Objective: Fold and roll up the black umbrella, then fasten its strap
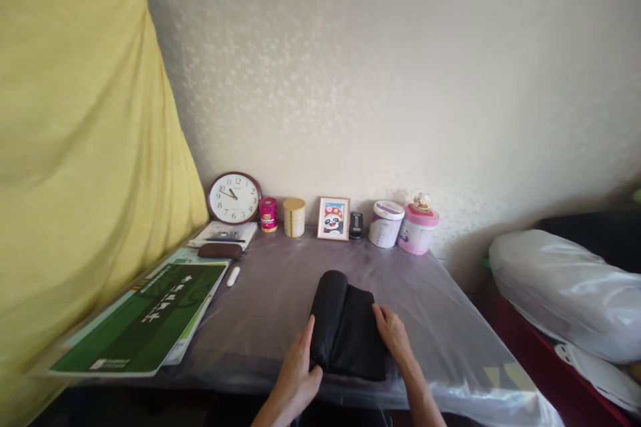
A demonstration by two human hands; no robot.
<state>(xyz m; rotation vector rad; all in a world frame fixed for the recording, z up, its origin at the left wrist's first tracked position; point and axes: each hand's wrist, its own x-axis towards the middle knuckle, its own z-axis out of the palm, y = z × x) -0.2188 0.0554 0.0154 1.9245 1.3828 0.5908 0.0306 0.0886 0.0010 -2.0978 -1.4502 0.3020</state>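
A thick roll of black, soft sheet material (329,317) lies near the table's front edge, with a flat black flap (358,340) of it spread out to the right. My left hand (299,370) grips the roll's lower left side, its fingers along the side and its thumb at the near end. At the flap's right edge, my right hand (393,333) has its fingers closed on the border. The fingertips beneath the material are hidden. Whether the material is plastic or cloth I cannot tell.
A plastic sheet covers the table (270,293). To the left lie a green book (145,320), a brown case (220,251) and a white stick-like object (233,276). Along the wall stand a clock (234,198), canisters (294,219), a panda picture (333,219) and tubs (386,225).
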